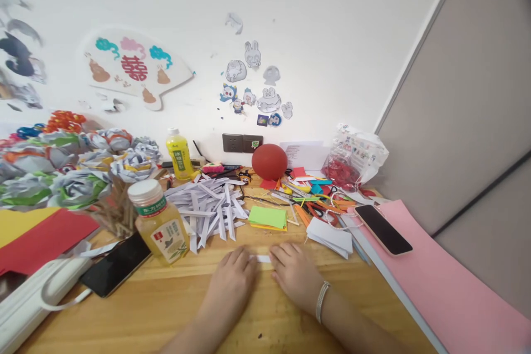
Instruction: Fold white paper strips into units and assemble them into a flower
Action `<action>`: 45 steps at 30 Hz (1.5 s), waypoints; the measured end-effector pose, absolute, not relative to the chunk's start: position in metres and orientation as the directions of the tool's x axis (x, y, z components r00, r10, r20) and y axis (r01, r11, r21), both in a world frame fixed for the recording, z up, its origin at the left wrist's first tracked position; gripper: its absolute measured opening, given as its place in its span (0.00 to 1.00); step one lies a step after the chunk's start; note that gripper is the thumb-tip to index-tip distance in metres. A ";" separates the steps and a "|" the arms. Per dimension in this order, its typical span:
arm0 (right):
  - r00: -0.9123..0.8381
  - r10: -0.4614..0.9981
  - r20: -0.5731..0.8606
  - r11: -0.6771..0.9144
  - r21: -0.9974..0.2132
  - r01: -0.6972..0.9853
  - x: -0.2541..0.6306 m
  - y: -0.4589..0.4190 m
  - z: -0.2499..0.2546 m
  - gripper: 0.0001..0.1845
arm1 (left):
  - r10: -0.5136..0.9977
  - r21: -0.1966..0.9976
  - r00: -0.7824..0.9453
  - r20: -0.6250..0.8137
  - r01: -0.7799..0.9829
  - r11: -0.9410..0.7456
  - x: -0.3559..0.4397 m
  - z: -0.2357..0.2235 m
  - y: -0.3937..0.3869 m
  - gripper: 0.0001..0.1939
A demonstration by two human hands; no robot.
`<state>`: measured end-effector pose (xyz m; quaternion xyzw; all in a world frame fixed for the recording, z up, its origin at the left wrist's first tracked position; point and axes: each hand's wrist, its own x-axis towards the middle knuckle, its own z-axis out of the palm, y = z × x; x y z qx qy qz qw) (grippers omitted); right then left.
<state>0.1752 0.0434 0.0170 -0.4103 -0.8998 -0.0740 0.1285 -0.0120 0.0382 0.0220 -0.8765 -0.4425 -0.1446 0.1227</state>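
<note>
A narrow white paper strip [262,259] lies on the wooden table between my two hands, its middle showing. My left hand [234,275] has its fingers together over the strip's left end. At the other end, my right hand [295,272] presses down, a silver bracelet on its wrist. Both ends of the strip are hidden beneath the fingers. Just beyond sits a stack of green paper [267,215] with a yellow edge under it. A heap of folded white paper strips [215,207] lies up and left; white paper sheets [331,237] are to the right.
A tea bottle [164,227] and a black phone [116,264] stand to the left, near paper flowers [78,188]. A red balloon [269,162] rests near the wall. Scissors and coloured scraps lie at the back right, beside pink card [448,265] bearing another phone [384,229].
</note>
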 end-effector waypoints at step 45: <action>0.117 0.993 0.028 -0.120 0.138 0.983 0.246 0.062 0.062 0.12 | 0.972 -0.092 0.218 0.085 0.973 -0.210 -0.051 0.046 0.063 0.15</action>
